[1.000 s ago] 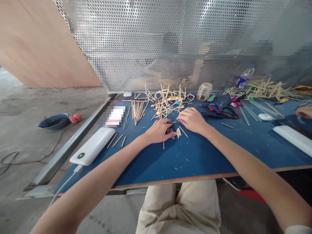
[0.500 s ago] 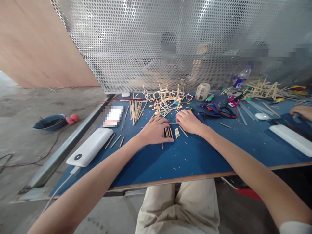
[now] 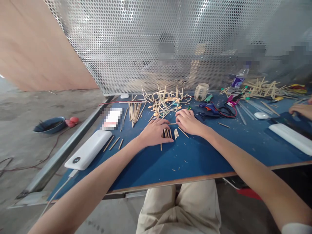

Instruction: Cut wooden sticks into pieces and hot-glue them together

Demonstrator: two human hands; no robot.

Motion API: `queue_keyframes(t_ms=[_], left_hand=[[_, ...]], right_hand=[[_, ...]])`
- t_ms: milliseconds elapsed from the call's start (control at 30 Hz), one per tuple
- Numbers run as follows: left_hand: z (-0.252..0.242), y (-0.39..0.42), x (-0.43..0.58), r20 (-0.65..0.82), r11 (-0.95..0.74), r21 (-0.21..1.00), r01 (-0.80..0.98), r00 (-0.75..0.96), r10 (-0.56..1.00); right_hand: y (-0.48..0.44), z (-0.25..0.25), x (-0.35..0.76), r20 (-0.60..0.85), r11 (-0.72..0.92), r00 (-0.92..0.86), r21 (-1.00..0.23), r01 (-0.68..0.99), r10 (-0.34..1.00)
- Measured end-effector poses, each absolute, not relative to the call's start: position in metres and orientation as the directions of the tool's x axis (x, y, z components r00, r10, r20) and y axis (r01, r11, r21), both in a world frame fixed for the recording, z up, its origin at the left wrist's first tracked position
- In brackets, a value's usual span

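My left hand (image 3: 154,132) rests on the blue tabletop, thumb and fingers curved around a row of short wooden sticks (image 3: 167,133) lying side by side. One longer stick (image 3: 161,147) sticks out below the thumb. Across the top of the row, a thin wooden stick (image 3: 172,123) spans the gap between both hands. My right hand (image 3: 187,121) pinches its right end, the fingertips partly hidden. Several pale short sticks (image 3: 176,133) lie just right of the row, and a slanting stick (image 3: 183,132) lies below my right hand.
Behind my hands is a tangled heap of sticks (image 3: 168,99), with a stick bundle (image 3: 134,112) to its left. A blue glue gun (image 3: 211,109), a jar (image 3: 201,92) and a bottle (image 3: 238,79) stand or lie rightward. A white power bank (image 3: 89,150) lies left. Another person's hand (image 3: 301,110) is far right.
The view has shifted slightly. Both hands keep nearly the same place and hold around the sticks.
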State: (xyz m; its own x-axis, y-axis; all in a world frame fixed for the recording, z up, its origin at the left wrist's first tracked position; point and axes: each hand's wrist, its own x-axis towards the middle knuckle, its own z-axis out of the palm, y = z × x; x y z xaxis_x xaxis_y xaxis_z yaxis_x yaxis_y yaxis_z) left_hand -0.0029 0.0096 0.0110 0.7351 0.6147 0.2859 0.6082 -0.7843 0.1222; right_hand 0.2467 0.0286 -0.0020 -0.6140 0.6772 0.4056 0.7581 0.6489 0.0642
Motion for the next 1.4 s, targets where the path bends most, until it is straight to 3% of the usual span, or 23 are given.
queue_keyframes(t_ms=[333,800,1400], left_hand=[[0.017,0.007,-0.008,0.288,-0.738,0.092,0.668,0.692,0.662],[0.022,0.008,-0.014,0.252,-0.753,0.078,0.653,0.718,0.649],[0.025,0.007,-0.019,0.282,-0.754,0.021,0.656,0.720,0.634]], right_hand=[[0.031,-0.002,0.255,0.368,0.613,-0.560,-0.036,0.789,0.742],[0.018,0.007,0.248,0.313,0.752,-0.695,-0.108,0.651,0.647],[0.012,0.009,0.240,0.271,0.768,-0.721,-0.149,0.623,0.638]])
